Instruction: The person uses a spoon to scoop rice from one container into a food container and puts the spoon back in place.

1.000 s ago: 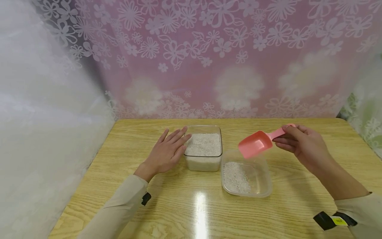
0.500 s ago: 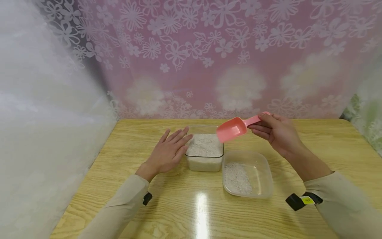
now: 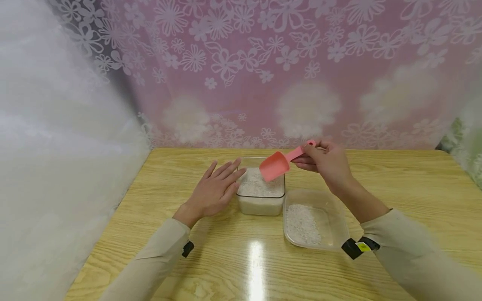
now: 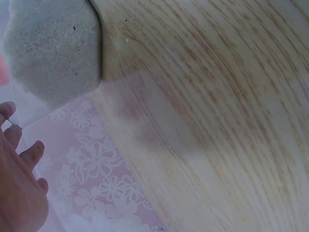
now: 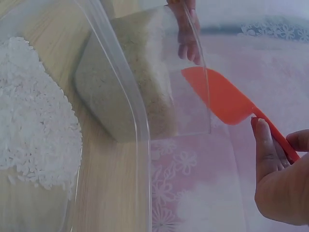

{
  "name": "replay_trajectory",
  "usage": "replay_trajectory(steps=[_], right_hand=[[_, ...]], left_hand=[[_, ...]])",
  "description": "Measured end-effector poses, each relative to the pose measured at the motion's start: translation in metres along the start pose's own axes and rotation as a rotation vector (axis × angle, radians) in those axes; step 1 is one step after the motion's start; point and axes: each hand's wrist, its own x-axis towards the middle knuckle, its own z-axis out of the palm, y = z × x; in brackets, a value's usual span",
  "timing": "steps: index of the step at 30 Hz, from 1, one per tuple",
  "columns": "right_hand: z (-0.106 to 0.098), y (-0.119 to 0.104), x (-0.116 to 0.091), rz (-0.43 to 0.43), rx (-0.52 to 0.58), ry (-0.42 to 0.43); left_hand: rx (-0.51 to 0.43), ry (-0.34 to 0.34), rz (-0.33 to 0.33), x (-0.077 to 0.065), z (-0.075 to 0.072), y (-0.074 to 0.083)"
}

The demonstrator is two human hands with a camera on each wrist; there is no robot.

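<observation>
My right hand [image 3: 331,165] pinches the handle of a pink scoop [image 3: 275,166], whose bowl hangs over a clear square container [image 3: 260,205] filled well up with white rice [image 3: 253,180]. No rice shows in the scoop's bowl. In the right wrist view the scoop [image 5: 227,99] looks orange-red, its tip inside the container's rim. My left hand [image 3: 214,190] lies with straight fingers against the left rim of that container. To the right stands a shallow clear plastic box [image 3: 333,223] with a small heap of rice [image 3: 302,223] on its left side.
Everything stands on a wood-grain table [image 3: 180,267]. A pink flowered curtain [image 3: 241,100] hangs behind the table's far edge, and a white sheet [image 3: 67,167] hangs on the left. The shallow box sits close beside the filled container.
My right hand has carried the scoop leftward from above the shallow box to over the filled container, tipping its bowl lower. My left hand has stayed at the container's rim.
</observation>
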Motion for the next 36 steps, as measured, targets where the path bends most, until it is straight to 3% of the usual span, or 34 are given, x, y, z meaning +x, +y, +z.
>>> replay_trajectory(steps=[8, 13, 17, 24, 36], right_hand=[[0.011, 0.011, 0.004, -0.077, -0.152, 0.02], [0.02, 0.016, 0.004, -0.16, -0.326, 0.004], [0.025, 0.024, 0.003, -0.122, -0.405, -0.017], [0.024, 0.034, 0.001, 0.022, -0.331, -0.005], [0.028, 0.034, -0.001, 0.08, -0.269, -0.022]], left_hand=[[0.013, 0.017, 0.008, 0.0, 0.0, -0.001], [0.016, 0.012, 0.001, 0.0, 0.0, -0.001], [0.006, 0.008, -0.002, -0.001, 0.001, -0.001], [0.006, 0.006, -0.002, 0.0, 0.001, -0.001], [0.001, 0.013, 0.0, 0.0, 0.003, -0.001]])
